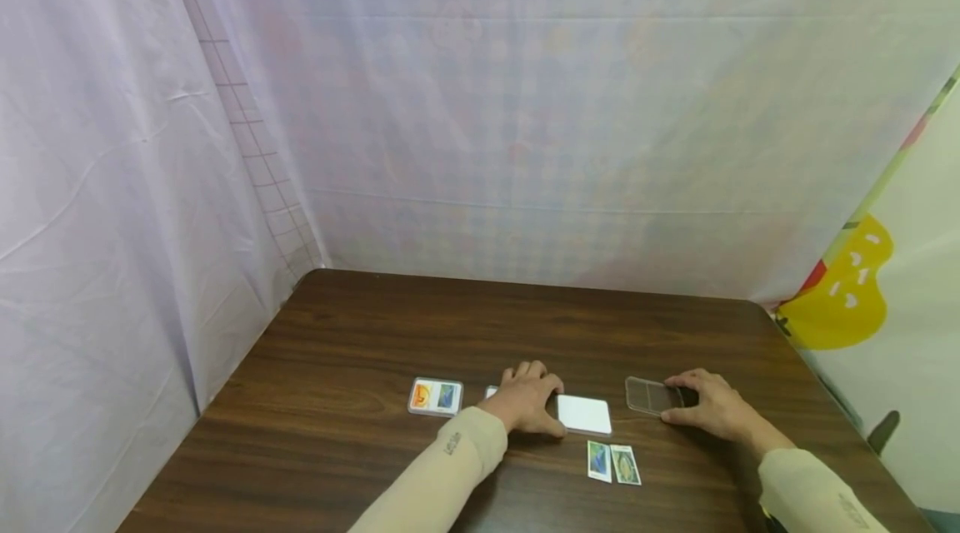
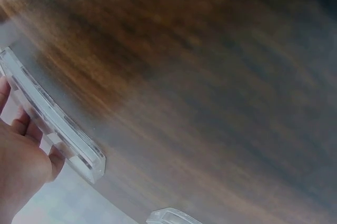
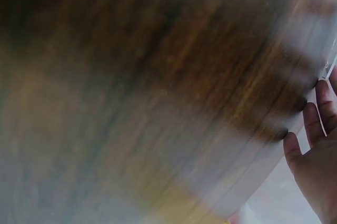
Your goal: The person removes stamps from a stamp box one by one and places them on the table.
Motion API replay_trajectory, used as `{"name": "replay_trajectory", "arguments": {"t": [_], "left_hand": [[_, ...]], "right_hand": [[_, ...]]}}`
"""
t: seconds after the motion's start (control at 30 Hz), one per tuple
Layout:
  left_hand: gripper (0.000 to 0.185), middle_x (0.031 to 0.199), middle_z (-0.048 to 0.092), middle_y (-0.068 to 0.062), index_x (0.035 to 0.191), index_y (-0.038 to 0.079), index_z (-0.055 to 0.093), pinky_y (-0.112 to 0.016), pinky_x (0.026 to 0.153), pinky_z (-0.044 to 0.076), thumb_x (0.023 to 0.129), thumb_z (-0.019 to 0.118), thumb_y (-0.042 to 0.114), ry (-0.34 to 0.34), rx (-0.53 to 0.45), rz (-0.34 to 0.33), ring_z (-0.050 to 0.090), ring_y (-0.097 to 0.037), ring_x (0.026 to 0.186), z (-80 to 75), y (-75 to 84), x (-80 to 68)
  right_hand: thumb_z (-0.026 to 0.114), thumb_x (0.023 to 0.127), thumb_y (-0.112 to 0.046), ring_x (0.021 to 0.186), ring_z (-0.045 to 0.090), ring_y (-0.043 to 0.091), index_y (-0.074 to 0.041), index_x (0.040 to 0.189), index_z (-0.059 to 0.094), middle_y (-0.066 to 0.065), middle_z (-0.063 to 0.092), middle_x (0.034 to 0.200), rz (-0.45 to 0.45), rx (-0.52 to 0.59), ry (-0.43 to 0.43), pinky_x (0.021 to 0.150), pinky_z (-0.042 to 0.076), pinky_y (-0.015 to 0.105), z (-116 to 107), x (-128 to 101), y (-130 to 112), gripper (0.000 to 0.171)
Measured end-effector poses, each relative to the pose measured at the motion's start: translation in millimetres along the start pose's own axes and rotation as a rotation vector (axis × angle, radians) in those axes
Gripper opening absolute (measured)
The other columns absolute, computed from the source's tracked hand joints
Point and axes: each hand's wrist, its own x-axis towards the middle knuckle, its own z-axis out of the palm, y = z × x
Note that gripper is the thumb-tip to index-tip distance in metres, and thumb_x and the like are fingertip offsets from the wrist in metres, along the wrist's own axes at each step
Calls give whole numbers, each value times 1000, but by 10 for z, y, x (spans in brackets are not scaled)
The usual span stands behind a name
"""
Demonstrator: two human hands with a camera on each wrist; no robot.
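Note:
My left hand (image 1: pixel 525 400) is at the left end of a clear-edged card case with a white face (image 1: pixel 585 415), its thumb and forefinger at two corners. In the left wrist view the fingers of the left hand (image 2: pixel 23 150) lie against a clear plastic case (image 2: pixel 58 118). Part of another case (image 1: pixel 491 391) shows beside this hand, mostly hidden. At the right, my right hand (image 1: pixel 708 408) holds the right end of a see-through plastic case piece (image 1: pixel 647 396) between thumb and fingers. The right wrist view shows fingertips (image 3: pixel 310 110) low at the tabletop.
Two small picture cards, one blue and green (image 1: pixel 599 461) and one green (image 1: pixel 626 465), lie in front of the white-faced case. Farther left is a clear case with an orange and a blue picture (image 1: pixel 436 397). White curtains (image 1: pixel 517 141) hang behind the brown table (image 1: pixel 360 333).

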Motion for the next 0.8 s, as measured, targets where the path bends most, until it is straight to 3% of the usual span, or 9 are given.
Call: {"name": "replay_trajectory", "arguments": {"t": [0.53,0.8], "left_hand": [[66,122,52,5,127,26,59,-34,97,34,73,79,58,7,-49,9,45,-14,114,-76,-17,7],[78,132,51,3,138,24,54,-37,103,32,75,76,63,14,-99,1,44,-17,124,-142,-46,30]], "right_hand": [[83,77,-41,105,58,41,3,119,64,27,61,117,-19,63,11,87,45,59,-32,-17,-89,64],[82,77,-42,108,58,41,0,120,64,22,63,118,-47,93,36,89,45,59,10,4,-237,62]]}}
